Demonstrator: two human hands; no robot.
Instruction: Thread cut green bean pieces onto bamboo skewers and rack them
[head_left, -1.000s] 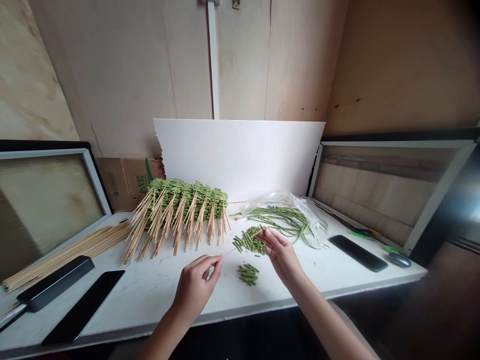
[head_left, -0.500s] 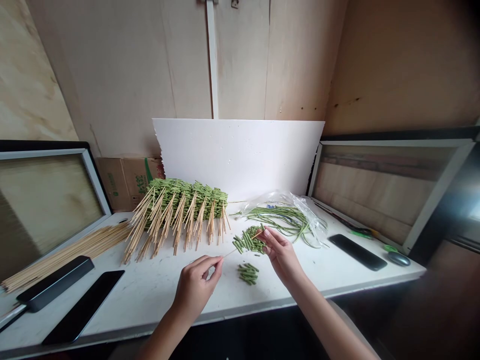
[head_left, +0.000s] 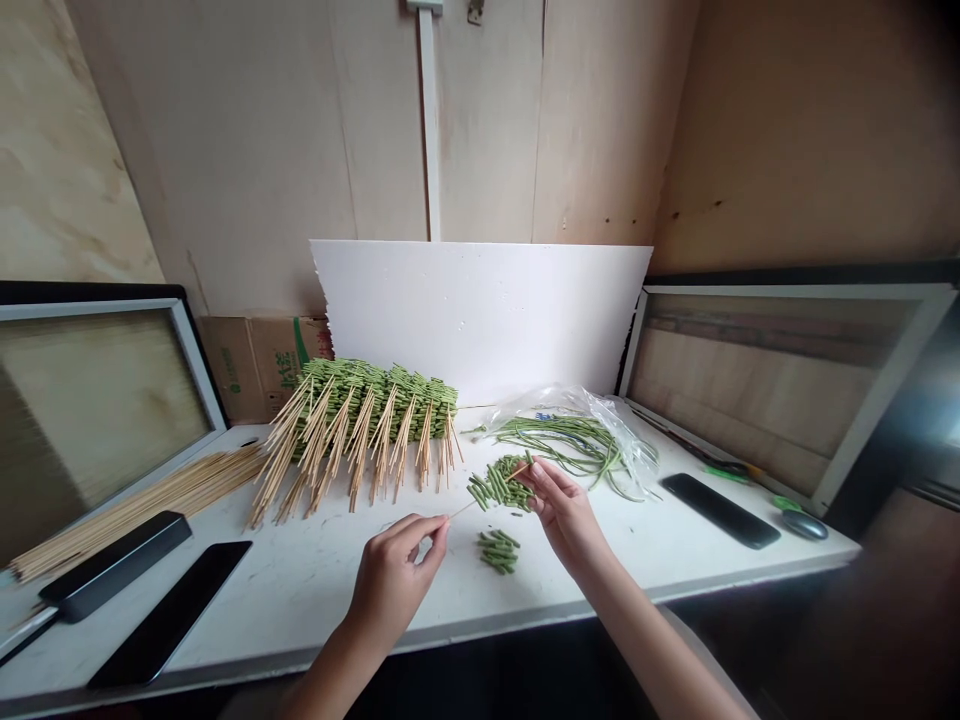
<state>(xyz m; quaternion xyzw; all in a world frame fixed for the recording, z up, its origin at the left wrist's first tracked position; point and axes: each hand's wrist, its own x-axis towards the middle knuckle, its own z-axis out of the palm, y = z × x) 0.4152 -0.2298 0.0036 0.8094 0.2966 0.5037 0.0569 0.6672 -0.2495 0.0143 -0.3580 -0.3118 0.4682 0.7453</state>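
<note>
My left hand pinches the near end of a thin bamboo skewer between thumb and fingertips. The skewer slants up to the right, where my right hand has its fingers closed around a short green bean piece at the far end. Whether the tip has pierced the bean is hard to see. Behind my right fingers lies a pile of cut bean pieces. A smaller heap of bean pieces rests between my forearms.
Stacked bean skewers stand back left, sticks toward me. Loose bamboo skewers lie further left. Long beans sit in a clear plastic bag back right. A black phone and mouse are right; a black slab is front left.
The whole view has shifted slightly. Both hands keep nearly the same pose, still holding the skewer and the bean piece.
</note>
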